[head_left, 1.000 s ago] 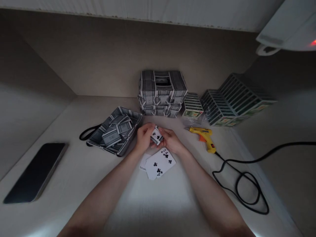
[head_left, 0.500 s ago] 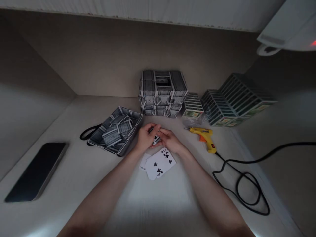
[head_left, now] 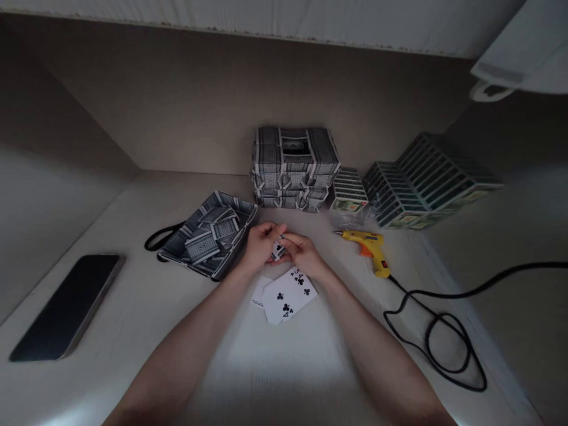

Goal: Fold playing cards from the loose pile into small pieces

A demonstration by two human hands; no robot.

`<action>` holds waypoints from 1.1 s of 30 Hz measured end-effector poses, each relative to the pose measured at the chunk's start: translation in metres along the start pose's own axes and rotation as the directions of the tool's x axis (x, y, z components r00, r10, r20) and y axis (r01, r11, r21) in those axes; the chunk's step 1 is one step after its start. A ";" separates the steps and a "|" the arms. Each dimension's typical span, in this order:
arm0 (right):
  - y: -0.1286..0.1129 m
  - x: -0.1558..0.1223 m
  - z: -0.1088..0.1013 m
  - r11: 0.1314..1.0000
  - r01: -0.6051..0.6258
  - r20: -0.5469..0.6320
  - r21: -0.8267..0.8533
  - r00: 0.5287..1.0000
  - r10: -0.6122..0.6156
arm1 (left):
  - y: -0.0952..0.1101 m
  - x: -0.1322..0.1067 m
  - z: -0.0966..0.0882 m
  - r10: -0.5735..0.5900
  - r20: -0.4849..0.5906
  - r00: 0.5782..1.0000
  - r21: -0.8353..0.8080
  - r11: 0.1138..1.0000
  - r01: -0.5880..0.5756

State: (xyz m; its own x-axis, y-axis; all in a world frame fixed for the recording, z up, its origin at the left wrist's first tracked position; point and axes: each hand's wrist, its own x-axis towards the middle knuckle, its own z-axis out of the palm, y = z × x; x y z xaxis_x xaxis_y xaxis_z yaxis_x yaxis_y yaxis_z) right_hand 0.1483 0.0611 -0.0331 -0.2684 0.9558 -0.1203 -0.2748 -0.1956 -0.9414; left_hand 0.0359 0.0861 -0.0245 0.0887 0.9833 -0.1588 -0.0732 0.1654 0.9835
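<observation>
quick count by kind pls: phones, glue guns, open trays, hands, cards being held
phone: 1
glue gun: 1
open tray: 1
hands: 2, left hand and right hand
held card: 1, pinched between both hands
total: 6

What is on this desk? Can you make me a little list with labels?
Hands: left hand and right hand pinch one playing card together
Under the hands: loose club cards, face up on the desk
Left side: tray made of cards; black phone further left
Behind: stack of card-covered boxes
Right side: yellow glue gun with black cable; rows of card packs
</observation>
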 end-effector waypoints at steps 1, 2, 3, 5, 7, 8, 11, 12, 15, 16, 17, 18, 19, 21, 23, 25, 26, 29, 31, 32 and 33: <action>0.001 0.000 0.001 1.000 0.012 -0.014 -0.010 1.000 -0.012 | 0.001 0.000 0.000 -0.006 -0.006 1.000 -0.015 1.000 0.006; 0.002 -0.001 0.002 1.000 0.022 -0.027 -0.022 0.999 -0.023 | 0.001 0.001 0.000 -0.010 -0.010 1.000 -0.028 1.000 0.010; 0.003 -0.001 0.003 0.999 0.029 -0.038 -0.038 0.999 -0.030 | 0.002 0.001 0.000 -0.014 -0.013 1.000 -0.039 0.999 0.014; 0.005 -0.001 0.004 0.997 0.030 -0.052 -0.068 0.998 -0.034 | 0.003 0.001 0.000 -0.015 -0.015 1.000 -0.052 0.999 0.014; 0.007 0.000 0.003 0.996 0.029 -0.060 -0.087 0.998 -0.034 | 0.003 0.002 -0.001 -0.014 -0.014 1.000 -0.064 0.998 0.013; 0.007 0.000 0.003 0.996 0.028 -0.059 -0.090 0.998 -0.033 | 0.003 0.002 -0.001 -0.017 -0.014 1.000 -0.071 0.997 0.016; 0.005 0.001 0.002 0.996 0.040 -0.053 -0.083 0.998 -0.045 | 0.002 0.001 -0.001 -0.020 -0.002 1.000 -0.083 0.996 0.020; 0.004 0.001 0.001 0.995 0.047 -0.053 -0.083 0.997 -0.051 | 0.001 0.000 -0.001 -0.014 0.000 1.000 -0.086 0.996 0.014; 0.001 0.001 0.003 0.992 0.067 -0.068 -0.103 0.995 -0.074 | 0.000 -0.001 0.001 0.012 -0.020 1.000 -0.095 0.995 -0.013; 0.001 0.001 0.004 0.991 0.070 -0.074 -0.111 0.994 -0.079 | 0.000 -0.002 0.001 0.021 -0.036 0.999 -0.100 0.995 -0.024; 0.001 0.001 0.005 0.991 0.072 -0.083 -0.116 0.993 -0.082 | 0.000 -0.002 0.002 0.031 -0.051 0.998 -0.108 0.993 -0.036; 0.001 0.002 0.006 0.990 0.073 -0.096 -0.118 0.992 -0.084 | 0.000 -0.002 0.003 0.043 -0.067 0.997 -0.119 0.992 -0.051; 0.002 0.002 0.007 0.990 0.073 -0.116 -0.119 0.989 -0.087 | -0.001 -0.001 0.003 0.059 -0.082 0.995 -0.129 0.989 -0.069; 0.004 0.003 0.007 0.989 0.083 -0.187 -0.120 0.977 -0.105 | -0.001 0.000 0.004 0.111 -0.112 0.987 -0.127 0.984 -0.125; 0.006 0.005 0.005 0.986 0.114 -0.286 -0.123 0.947 -0.145 | -0.003 0.000 0.006 0.203 -0.160 0.966 -0.077 0.973 -0.217; 0.007 0.007 0.000 0.979 0.160 -0.364 -0.129 0.910 -0.197 | -0.006 0.000 0.008 0.299 -0.205 0.932 0.000 0.952 -0.305; 0.007 0.008 -0.002 0.973 0.183 -0.393 -0.139 0.892 -0.224 | -0.007 0.000 0.009 0.332 -0.219 0.918 0.038 0.943 -0.332; 0.009 0.010 -0.009 0.958 0.216 -0.413 -0.188 0.868 -0.276 | -0.013 -0.002 0.010 0.379 -0.216 0.900 0.155 0.923 -0.352; 0.011 0.011 -0.012 0.949 0.209 -0.407 -0.237 0.865 -0.293 | -0.016 -0.002 0.010 0.400 -0.207 0.893 0.233 0.907 -0.352; 0.013 0.011 -0.013 0.943 0.201 -0.398 -0.265 0.868 -0.297 | -0.017 -0.003 0.009 0.408 -0.194 0.892 0.271 0.896 -0.351; 0.014 0.011 -0.014 0.938 0.195 -0.391 -0.286 0.870 -0.300 | -0.018 -0.003 0.008 0.415 -0.177 0.893 0.308 0.885 -0.350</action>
State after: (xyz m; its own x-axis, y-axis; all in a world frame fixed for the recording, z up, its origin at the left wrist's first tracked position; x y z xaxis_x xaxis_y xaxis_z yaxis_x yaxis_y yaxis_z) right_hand 0.1539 0.0720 -0.0520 0.2095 0.9763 0.0545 -0.0456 0.0655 -0.9968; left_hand 0.0451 0.0792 -0.0412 -0.1266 0.9597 0.2507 0.2096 -0.2212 0.9524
